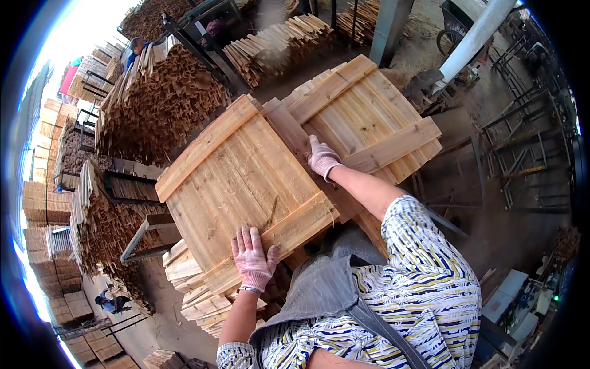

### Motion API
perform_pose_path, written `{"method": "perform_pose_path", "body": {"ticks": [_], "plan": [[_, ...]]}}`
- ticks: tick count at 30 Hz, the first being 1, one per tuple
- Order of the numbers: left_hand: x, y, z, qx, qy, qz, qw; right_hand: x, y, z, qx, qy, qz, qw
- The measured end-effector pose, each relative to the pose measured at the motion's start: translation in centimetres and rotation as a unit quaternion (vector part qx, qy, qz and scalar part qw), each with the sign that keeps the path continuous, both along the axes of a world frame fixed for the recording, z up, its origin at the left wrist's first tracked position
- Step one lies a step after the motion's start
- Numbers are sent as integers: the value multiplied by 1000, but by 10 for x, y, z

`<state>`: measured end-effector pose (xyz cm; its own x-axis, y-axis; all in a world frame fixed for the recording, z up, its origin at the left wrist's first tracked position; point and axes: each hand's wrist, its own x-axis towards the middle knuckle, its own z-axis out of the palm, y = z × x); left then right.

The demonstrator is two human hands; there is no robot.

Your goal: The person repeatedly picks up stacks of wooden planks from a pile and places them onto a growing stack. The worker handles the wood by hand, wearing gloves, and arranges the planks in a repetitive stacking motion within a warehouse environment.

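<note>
A square wooden panel (236, 190), made of boards with a batten along each of two opposite sides, lies before me. My left hand (253, 258), in a pinkish work glove, rests on its near batten, fingers spread flat. To the right lies a second battened panel (362, 111), beyond a darker wooden strip (287, 128). My right hand (324, 158), also gloved, lies at this second panel's left edge near its close batten. One finger of it is stretched out; the others show only partly, and I see nothing held in it.
Stacked boards (190, 270) show under the left panel. Large piles of wood strips (166, 98) stand at the far left and back (279, 46). A steel post (391, 31) rises behind the panels. Metal frames (516, 147) stand at right. Other people (112, 301) are at left.
</note>
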<state>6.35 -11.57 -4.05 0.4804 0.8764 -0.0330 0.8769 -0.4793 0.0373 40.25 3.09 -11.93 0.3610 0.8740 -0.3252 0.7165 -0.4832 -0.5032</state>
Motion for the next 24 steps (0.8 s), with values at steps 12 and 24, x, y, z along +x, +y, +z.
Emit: {"method": "perform_pose_path", "body": {"ticks": [12, 24], "plan": [[-30, -37, 33, 49, -149, -17, 988, 46, -49, -22, 94, -47, 216, 971], [-33, -175, -8, 200, -387, 256, 863, -68, -178, 135, 139, 398, 231, 877]]}}
